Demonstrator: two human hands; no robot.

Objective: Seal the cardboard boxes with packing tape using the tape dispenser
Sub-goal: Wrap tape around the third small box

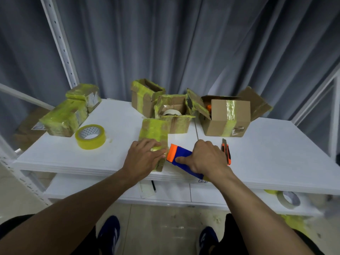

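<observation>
A small cardboard box wrapped in yellowish tape lies on the white table, near its front edge. My left hand rests flat on the near end of this box, fingers spread over the top. My right hand grips a blue and orange tape dispenser, whose orange end touches the right side of the box. The thumb lies along the blue body.
A yellow tape roll lies left of the box, two taped boxes beyond it. Open boxes stand at the back. An orange utility knife lies right of my right hand. Another tape roll sits on the lower shelf.
</observation>
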